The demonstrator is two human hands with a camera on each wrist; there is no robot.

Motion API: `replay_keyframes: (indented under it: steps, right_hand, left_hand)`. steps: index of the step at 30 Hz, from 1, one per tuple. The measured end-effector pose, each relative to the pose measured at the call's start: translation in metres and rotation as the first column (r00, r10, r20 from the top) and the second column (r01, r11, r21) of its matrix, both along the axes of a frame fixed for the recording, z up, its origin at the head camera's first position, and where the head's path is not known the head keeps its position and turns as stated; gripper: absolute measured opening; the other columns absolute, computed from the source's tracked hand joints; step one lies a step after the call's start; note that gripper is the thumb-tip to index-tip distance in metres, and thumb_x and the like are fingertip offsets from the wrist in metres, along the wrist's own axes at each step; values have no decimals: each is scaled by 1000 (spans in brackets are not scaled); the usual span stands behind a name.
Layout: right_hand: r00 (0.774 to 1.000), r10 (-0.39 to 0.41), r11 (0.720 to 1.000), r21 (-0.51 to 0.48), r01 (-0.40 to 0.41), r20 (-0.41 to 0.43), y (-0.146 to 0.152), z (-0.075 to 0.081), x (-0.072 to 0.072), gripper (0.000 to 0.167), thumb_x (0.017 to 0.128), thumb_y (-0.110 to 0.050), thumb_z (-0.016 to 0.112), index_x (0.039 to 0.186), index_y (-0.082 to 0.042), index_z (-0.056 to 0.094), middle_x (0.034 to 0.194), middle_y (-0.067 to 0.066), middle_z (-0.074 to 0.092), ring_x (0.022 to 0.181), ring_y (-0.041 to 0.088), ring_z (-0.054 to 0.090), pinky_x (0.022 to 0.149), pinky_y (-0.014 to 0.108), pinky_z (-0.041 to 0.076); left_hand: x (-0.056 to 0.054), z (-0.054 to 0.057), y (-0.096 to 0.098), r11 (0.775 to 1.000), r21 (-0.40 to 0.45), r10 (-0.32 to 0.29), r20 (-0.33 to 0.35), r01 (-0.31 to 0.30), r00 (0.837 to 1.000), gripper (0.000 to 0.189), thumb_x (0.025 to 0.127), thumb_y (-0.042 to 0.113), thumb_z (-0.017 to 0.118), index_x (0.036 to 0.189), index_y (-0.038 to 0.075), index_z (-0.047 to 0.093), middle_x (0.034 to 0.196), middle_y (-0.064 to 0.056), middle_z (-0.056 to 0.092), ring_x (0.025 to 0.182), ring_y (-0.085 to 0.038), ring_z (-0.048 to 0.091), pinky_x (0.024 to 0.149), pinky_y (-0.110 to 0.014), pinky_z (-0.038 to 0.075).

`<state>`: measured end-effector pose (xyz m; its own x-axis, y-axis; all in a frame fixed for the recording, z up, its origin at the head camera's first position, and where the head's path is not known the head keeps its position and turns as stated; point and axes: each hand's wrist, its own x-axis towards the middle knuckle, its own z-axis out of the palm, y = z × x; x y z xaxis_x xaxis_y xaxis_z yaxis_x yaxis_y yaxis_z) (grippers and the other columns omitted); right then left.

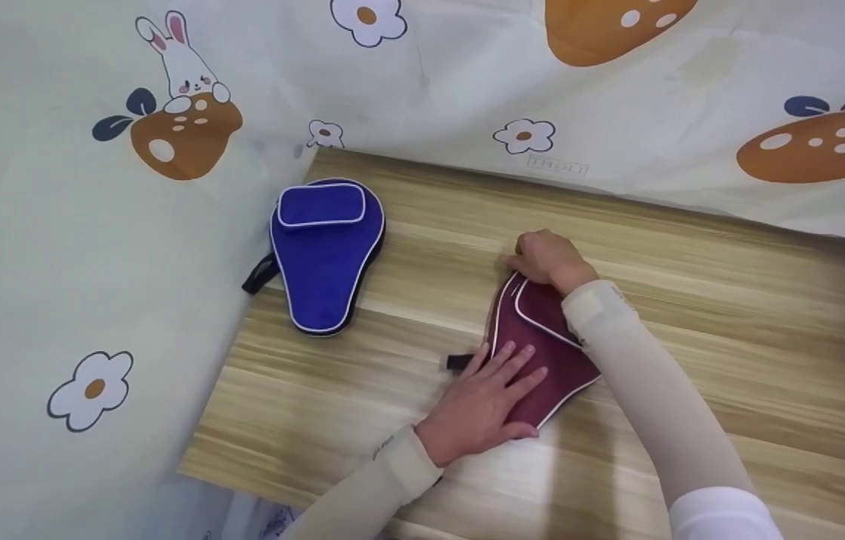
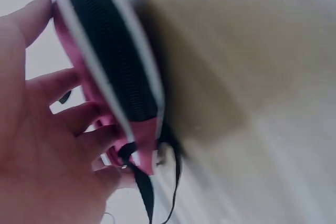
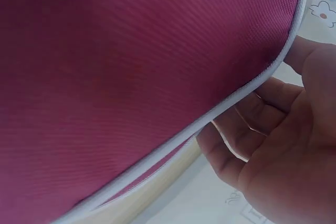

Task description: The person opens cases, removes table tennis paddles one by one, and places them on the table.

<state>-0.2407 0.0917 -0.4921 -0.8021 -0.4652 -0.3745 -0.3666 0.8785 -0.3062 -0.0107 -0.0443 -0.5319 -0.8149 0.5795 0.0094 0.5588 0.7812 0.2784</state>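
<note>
A maroon table tennis paddle case (image 1: 553,375) with white piping and a front pocket lies on the wooden table. My left hand (image 1: 478,409) rests on its narrower lower part, fingers spread. The left wrist view shows that hand (image 2: 58,129) along the case's side, near a black zipper (image 2: 113,51) and a black strap loop (image 2: 142,182). At the wide top end, my right hand (image 1: 548,259) holds the edge with curled fingers. Seen from the right wrist, its fingertips (image 3: 210,142) go behind the white-piped rim. Part of the pocket is hidden by the right forearm.
A blue paddle case (image 1: 325,262) of the same shape lies at the table's left, its black strap (image 1: 261,274) reaching the edge. Printed cloth (image 1: 452,82) hangs behind and to the left of the wooden table (image 1: 422,195).
</note>
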Motion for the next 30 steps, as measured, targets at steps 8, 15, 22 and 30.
replay_keyframes:
  steps: [8,15,22,30]
  right_hand:
    - [999,-6,998,61,4,35,-10,2,-3,37,98,-34,61,86,-2,73,95,20,73,76,26,58,78,48,53]
    - [996,25,996,79,-32,86,-18,5,-8,20,91,-20,68,95,-2,75,104,16,75,85,25,61,84,47,55]
    - [995,10,997,72,-18,103,-23,5,-11,18,85,-13,64,67,-11,60,76,4,61,71,21,52,67,34,46]
    - [994,42,978,199,-61,103,-35,5,-12,10,86,-7,57,82,-2,65,102,21,70,80,25,52,75,44,54]
  left_hand:
    - [0,8,2,998,-65,1,23,0,1000,78,93,67,53,159,27,38,169,-6,31,157,-28,27,128,-52,21]
    - [-1,9,2,997,-78,11,10,-10,1000,78,93,68,54,158,28,39,168,-5,32,157,-27,29,128,-52,22]
    - [-3,10,2,997,-76,8,21,-7,1000,78,93,69,53,158,28,39,168,-4,32,157,-27,29,127,-54,21]
    - [-5,13,3,996,-87,9,37,-5,999,78,92,70,53,157,29,41,166,-3,36,155,-26,32,127,-55,21]
